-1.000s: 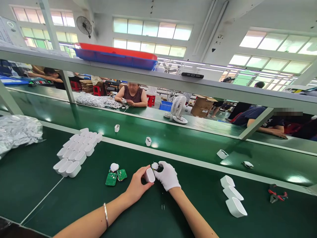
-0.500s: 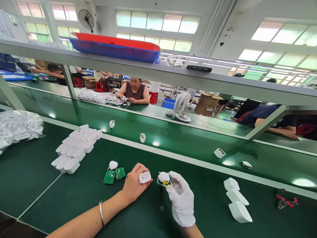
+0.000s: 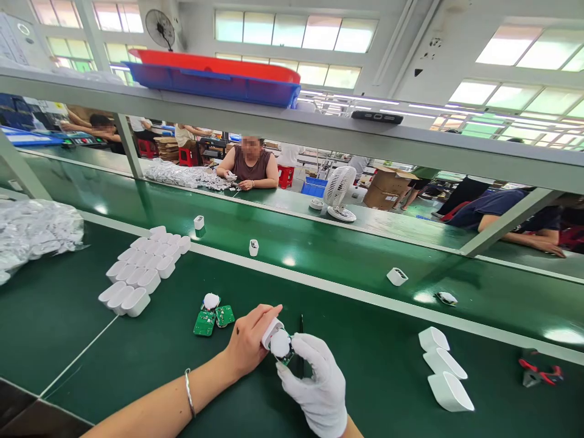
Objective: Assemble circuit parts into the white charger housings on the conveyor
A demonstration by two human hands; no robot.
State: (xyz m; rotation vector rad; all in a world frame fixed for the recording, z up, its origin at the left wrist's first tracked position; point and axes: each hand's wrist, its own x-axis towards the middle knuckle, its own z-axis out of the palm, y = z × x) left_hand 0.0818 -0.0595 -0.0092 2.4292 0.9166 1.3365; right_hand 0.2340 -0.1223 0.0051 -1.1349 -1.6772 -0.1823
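My left hand (image 3: 249, 340), bare with a bracelet at the wrist, is closed around a white charger housing (image 3: 270, 331). In my gloved right hand (image 3: 317, 380) a green circuit board (image 3: 286, 358) with a round white pad (image 3: 280, 344) is pinched between thumb and fingers. The board sits right at the housing's open end; I cannot tell how far inside it reaches. A slim dark tool (image 3: 302, 325) lies behind my right hand, partly hidden by it. Left of my hands, several loose circuit boards (image 3: 204, 323) rest in a small cluster.
Rows of white housings (image 3: 135, 302) stand at the left, beside a plastic bag of white parts (image 3: 39, 237). Three more housings (image 3: 451, 390) and red-handled pliers (image 3: 541, 371) lie right. Units (image 3: 397, 277) sit on the green belt (image 3: 328, 261). A shelf (image 3: 319, 126) spans above; a co-worker (image 3: 250, 164) sits opposite.
My right hand has brought the circuit board left to the housing. My left hand has turned the housing, so its open end now faces the board. Units on the belt have shifted left.
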